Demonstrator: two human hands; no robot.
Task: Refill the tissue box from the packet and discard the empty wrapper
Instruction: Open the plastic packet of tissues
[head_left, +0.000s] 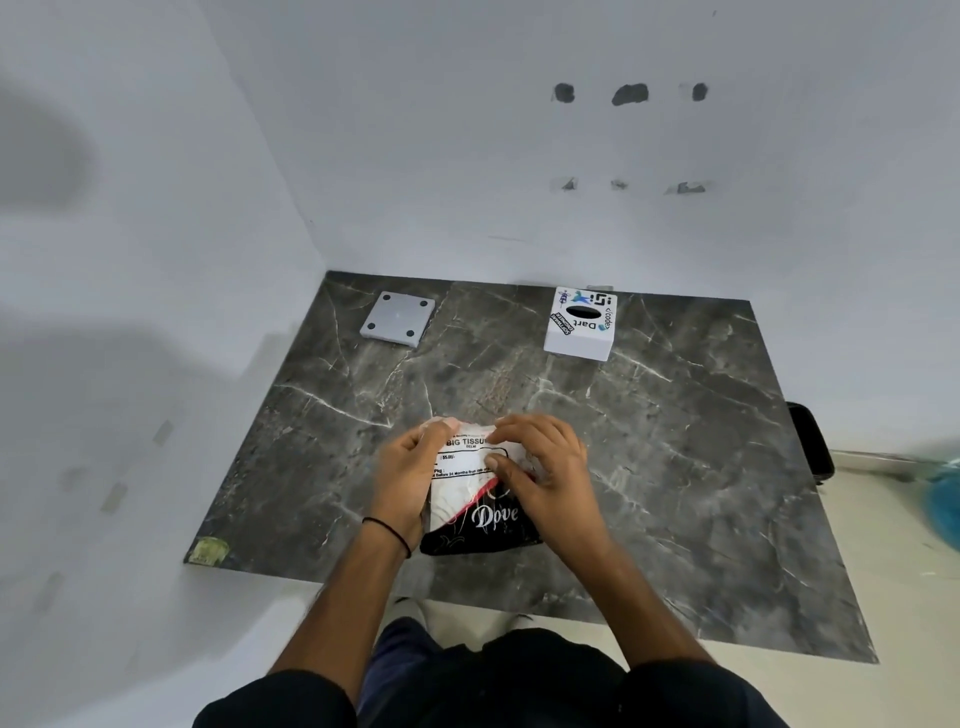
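A tissue packet (475, 493), white at the top with a black "Dove" lower part, lies on the dark marble table (675, 467) near its front middle. My left hand (408, 473) grips the packet's left side. My right hand (545, 470) holds its right side, fingers curled over the top edge and thumb pressed on the label. The white tissue box (581, 325), covered in stickers and with a dark oval slot on top, stands at the table's far right, well apart from both hands.
A grey square plate (397, 317) with four dark corner dots lies at the table's far left. White walls close the left and back. A black object (813, 441) sits past the right edge, and something blue (943, 499) is at the frame's right.
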